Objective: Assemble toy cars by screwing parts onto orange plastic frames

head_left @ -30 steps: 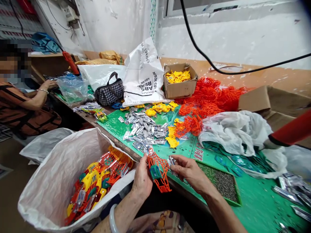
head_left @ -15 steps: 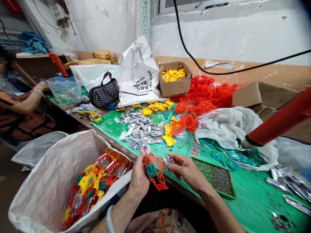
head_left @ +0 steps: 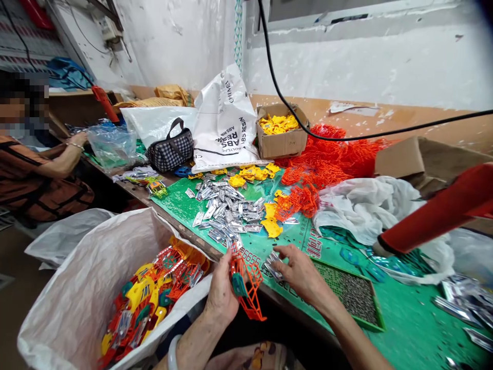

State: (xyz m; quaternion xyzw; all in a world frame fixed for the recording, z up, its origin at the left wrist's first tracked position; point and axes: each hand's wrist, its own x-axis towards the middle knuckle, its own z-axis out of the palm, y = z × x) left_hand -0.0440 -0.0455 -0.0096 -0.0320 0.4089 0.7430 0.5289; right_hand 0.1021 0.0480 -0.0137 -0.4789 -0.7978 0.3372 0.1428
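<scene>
In the head view, the left hand [head_left: 222, 294] is gripping an orange frame [head_left: 248, 282] at the near edge of the green desk [head_left: 416, 313]. The right hand [head_left: 302, 272], apart from the left, is pinching silver pieces [head_left: 274, 265] just left of a green tray [head_left: 379, 303].

One head-worn camera looks forward and down at the close hands [head_left: 260, 285].

I note a checkered bag [head_left: 170, 150] standing beside a printed white sack [head_left: 226, 121]. I observe a black cable [head_left: 274, 92] hanging across the wall [head_left: 358, 67] (paint flaking). Far left, a person [head_left: 42, 169] in orange and black; blue cloth [head_left: 68, 73] lies behind.
</scene>
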